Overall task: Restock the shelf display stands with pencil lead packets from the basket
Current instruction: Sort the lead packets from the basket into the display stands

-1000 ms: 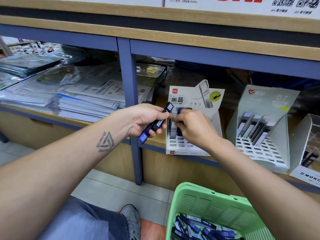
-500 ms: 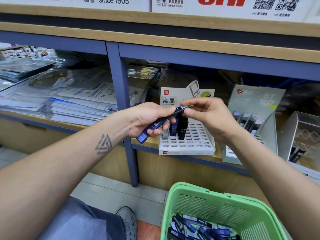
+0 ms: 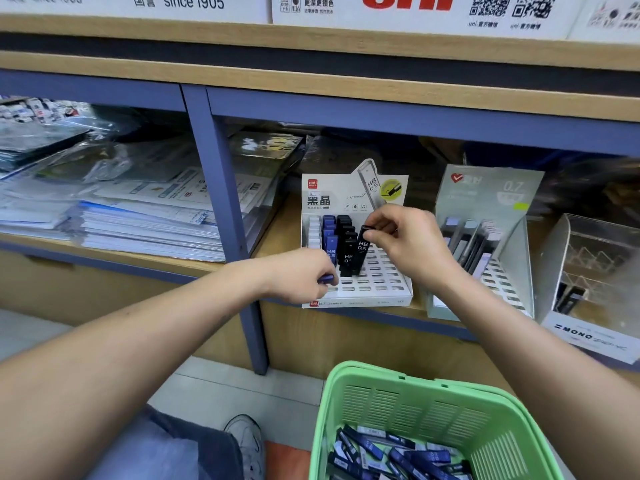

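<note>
A: How will that black packet handle?

B: I'd judge it light and stiff, a slim hard case, probably a bit slick. The right hand pinches its top end between thumb and fingers, which looks the sensible place, since the lower end has to drop into a slot of the white stand.

A: And the left hand?

B: Clenched round spare packets, with only a blue tip showing, just near the stand's left front.

A: Where's the rest?

B: Loose in the green basket, near and low on the right.

A: The room?

B: A wooden shelf with blue framing. Stacked papers lie to the left, a grey stand and a clear box to the right. The slots are tight, so a tilted packet could knock its neighbours.
</note>
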`<action>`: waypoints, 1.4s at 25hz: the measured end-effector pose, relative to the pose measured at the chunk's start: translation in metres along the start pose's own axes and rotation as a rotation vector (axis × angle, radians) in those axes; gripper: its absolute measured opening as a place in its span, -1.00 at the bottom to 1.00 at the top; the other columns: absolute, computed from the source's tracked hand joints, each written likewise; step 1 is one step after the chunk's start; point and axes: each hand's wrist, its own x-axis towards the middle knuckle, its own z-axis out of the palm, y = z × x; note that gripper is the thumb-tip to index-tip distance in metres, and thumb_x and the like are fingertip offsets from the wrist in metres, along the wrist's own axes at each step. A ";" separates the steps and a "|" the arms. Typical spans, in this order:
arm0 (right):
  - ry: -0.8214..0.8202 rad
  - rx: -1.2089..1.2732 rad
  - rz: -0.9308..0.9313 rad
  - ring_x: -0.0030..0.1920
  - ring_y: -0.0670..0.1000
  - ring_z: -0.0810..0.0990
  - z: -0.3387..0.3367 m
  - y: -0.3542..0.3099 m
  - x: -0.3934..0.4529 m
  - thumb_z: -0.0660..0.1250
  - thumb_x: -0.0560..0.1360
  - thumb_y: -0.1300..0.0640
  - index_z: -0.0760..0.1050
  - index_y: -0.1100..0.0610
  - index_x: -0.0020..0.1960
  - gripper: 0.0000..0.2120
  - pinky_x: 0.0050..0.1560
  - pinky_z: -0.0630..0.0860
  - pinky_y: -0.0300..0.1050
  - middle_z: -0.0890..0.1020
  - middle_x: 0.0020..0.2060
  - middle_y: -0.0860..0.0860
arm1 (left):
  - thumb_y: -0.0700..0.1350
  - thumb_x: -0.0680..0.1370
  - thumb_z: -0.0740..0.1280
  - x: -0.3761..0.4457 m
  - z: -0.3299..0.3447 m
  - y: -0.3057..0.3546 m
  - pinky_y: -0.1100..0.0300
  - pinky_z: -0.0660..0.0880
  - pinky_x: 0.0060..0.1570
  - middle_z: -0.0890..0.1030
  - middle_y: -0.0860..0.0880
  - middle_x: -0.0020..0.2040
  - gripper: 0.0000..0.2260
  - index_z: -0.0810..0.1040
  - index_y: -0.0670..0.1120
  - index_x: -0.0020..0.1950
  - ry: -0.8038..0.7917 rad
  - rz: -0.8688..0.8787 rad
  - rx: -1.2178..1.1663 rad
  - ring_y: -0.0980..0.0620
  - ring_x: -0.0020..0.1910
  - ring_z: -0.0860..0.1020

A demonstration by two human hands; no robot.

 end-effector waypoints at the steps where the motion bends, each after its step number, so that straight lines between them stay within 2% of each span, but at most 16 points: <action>1: 0.002 -0.002 -0.020 -0.15 -0.12 0.61 0.003 -0.001 -0.001 0.48 0.51 0.20 0.65 0.11 0.00 -0.92 -0.12 0.50 -0.34 0.66 -0.20 -0.07 | -0.12 0.46 0.19 0.003 0.005 -0.001 0.00 0.54 -0.03 0.58 -0.10 -0.05 -0.80 0.54 -0.19 -0.10 -0.008 0.027 0.072 -0.12 -0.12 0.53; 3: -0.013 -0.013 -0.055 -0.15 -0.14 0.61 0.007 -0.002 -0.003 0.48 0.52 0.20 0.65 0.11 0.01 -0.92 -0.09 0.52 -0.30 0.66 -0.20 -0.07 | -0.21 0.50 0.21 0.007 0.013 0.002 -0.07 0.52 -0.03 0.54 -0.18 0.08 -0.88 0.51 -0.23 -0.09 -0.066 0.028 0.187 -0.21 -0.05 0.54; 6: -0.066 -0.029 -0.098 -0.15 -0.16 0.60 0.010 -0.002 -0.005 0.48 0.52 0.22 0.65 0.13 -0.01 -0.93 -0.08 0.55 -0.22 0.67 -0.20 -0.06 | -0.24 0.53 0.19 0.009 0.027 0.004 -0.07 0.53 0.08 0.46 -0.23 0.31 -0.78 0.51 -0.27 0.12 -0.181 -0.014 0.285 -0.24 0.12 0.54; 9: -0.116 -0.068 -0.088 -0.11 -0.04 0.64 0.016 0.004 -0.007 0.47 0.52 0.22 0.67 0.14 -0.02 -0.95 -0.02 0.60 -0.01 0.69 -0.16 -0.01 | -0.24 0.52 0.18 0.015 0.035 -0.006 -0.09 0.53 0.13 0.44 -0.24 0.37 -0.72 0.48 -0.26 0.20 -0.223 -0.027 0.292 -0.26 0.19 0.53; 13: -0.114 -0.232 -0.169 -0.06 0.06 0.62 0.022 0.007 -0.004 0.43 0.55 0.19 0.70 0.14 0.07 -0.87 -0.04 0.58 0.09 0.64 -0.07 -0.03 | -0.21 0.48 0.17 0.012 0.025 -0.009 -0.14 0.52 0.12 0.51 -0.31 0.27 -0.77 0.51 -0.26 0.06 -0.215 -0.018 0.142 -0.27 0.16 0.55; 16: -0.102 -0.299 -0.176 -0.11 -0.01 0.52 0.018 -0.001 -0.003 0.39 0.56 0.18 0.67 0.10 0.16 -0.80 -0.05 0.53 -0.01 0.54 -0.05 -0.09 | -0.22 0.44 0.25 -0.001 0.003 0.000 0.00 0.56 -0.16 0.63 -0.28 0.00 -0.79 0.59 -0.24 0.00 -0.027 -0.060 -0.174 -0.21 -0.14 0.57; 18: -0.021 -0.109 -0.109 -0.16 -0.11 0.54 0.009 -0.011 -0.005 0.39 0.54 0.22 0.67 0.06 0.10 -0.82 -0.08 0.50 -0.18 0.60 -0.10 -0.13 | -0.23 0.38 0.33 -0.013 -0.011 0.005 0.11 0.44 -0.35 0.64 -0.30 -0.08 -0.77 0.66 -0.16 0.00 0.027 -0.132 -0.541 -0.14 -0.30 0.46; 19: -0.039 0.062 -0.039 -0.19 -0.15 0.58 0.003 -0.017 -0.007 0.40 0.54 0.23 0.67 0.06 0.04 -0.86 -0.13 0.49 -0.26 0.66 -0.16 -0.12 | -0.25 0.37 0.35 -0.018 -0.015 0.007 0.15 0.37 -0.39 0.61 -0.30 -0.12 -0.77 0.66 -0.18 0.00 0.001 -0.160 -0.692 -0.10 -0.30 0.42; 20: -0.132 0.229 0.032 -0.21 -0.16 0.62 -0.003 -0.026 -0.009 0.42 0.53 0.24 0.68 0.07 0.01 -0.88 -0.17 0.51 -0.28 0.69 -0.20 -0.07 | -0.30 0.39 0.38 -0.024 -0.016 0.008 0.21 0.33 -0.42 0.58 -0.30 -0.13 -0.78 0.65 -0.24 0.02 -0.033 -0.174 -0.772 -0.09 -0.30 0.39; 22: -0.357 0.356 0.058 -0.20 -0.12 0.66 -0.005 -0.039 -0.014 0.47 0.51 0.24 0.68 0.13 0.06 -0.87 -0.17 0.59 -0.23 0.73 -0.19 0.00 | -0.40 0.46 0.37 -0.030 -0.017 0.008 0.26 0.30 -0.47 0.55 -0.30 -0.12 -0.80 0.60 -0.37 0.07 -0.085 -0.187 -0.812 -0.05 -0.39 0.37; 24: -0.425 0.337 0.012 -0.22 -0.12 0.63 0.000 -0.044 -0.018 0.49 0.49 0.27 0.68 0.20 0.05 -0.85 -0.15 0.60 -0.22 0.72 -0.20 0.02 | -0.43 0.49 0.34 -0.031 -0.017 0.011 0.30 0.32 -0.46 0.54 -0.30 -0.13 -0.81 0.56 -0.43 0.09 -0.105 -0.181 -0.848 0.06 -0.47 0.36; 27: -0.349 0.408 0.049 -0.22 -0.08 0.66 0.001 -0.039 -0.015 0.49 0.47 0.35 0.67 0.26 -0.02 -0.90 -0.12 0.63 -0.16 0.72 -0.22 0.10 | -0.37 0.55 0.33 -0.034 -0.021 0.010 0.24 0.49 -0.30 0.56 -0.25 -0.12 -0.79 0.54 -0.42 0.16 -0.118 -0.175 -1.017 0.07 -0.35 0.52; 29: -0.312 0.432 0.078 -0.18 -0.05 0.71 -0.004 -0.032 -0.013 0.48 0.47 0.37 0.66 0.26 -0.03 -0.90 -0.08 0.62 -0.20 0.73 -0.20 0.12 | -0.27 0.60 0.29 -0.039 -0.024 0.002 0.04 0.59 -0.14 0.60 -0.25 -0.05 -0.76 0.51 -0.37 0.22 -0.168 -0.191 -1.161 -0.04 -0.17 0.60; 30: -0.300 0.426 0.091 -0.15 -0.04 0.72 -0.007 -0.029 -0.011 0.49 0.47 0.36 0.67 0.23 -0.03 -0.89 -0.04 0.62 -0.20 0.73 -0.19 0.10 | -0.25 0.63 0.26 -0.043 -0.026 -0.002 -0.01 0.61 -0.13 0.60 -0.26 -0.04 -0.76 0.49 -0.35 0.25 -0.199 -0.194 -1.190 -0.09 -0.14 0.60; 32: -0.293 0.413 0.125 -0.08 0.01 0.73 -0.009 -0.025 -0.008 0.50 0.46 0.34 0.69 0.16 -0.02 -0.86 0.04 0.63 -0.14 0.74 -0.17 0.08 | -0.25 0.66 0.24 -0.048 -0.026 -0.006 0.03 0.63 -0.21 0.61 -0.27 -0.07 -0.80 0.47 -0.34 0.22 -0.210 -0.185 -1.159 -0.09 -0.19 0.60; 35: -0.300 0.468 0.180 -0.06 0.02 0.73 -0.006 -0.027 -0.008 0.51 0.45 0.35 0.69 0.16 -0.01 -0.84 0.07 0.64 -0.13 0.75 -0.14 0.06 | -0.30 0.61 0.32 -0.049 -0.022 -0.004 0.14 0.65 -0.25 0.64 -0.26 -0.15 -0.93 0.51 -0.31 0.05 -0.113 -0.191 -1.060 -0.04 -0.28 0.63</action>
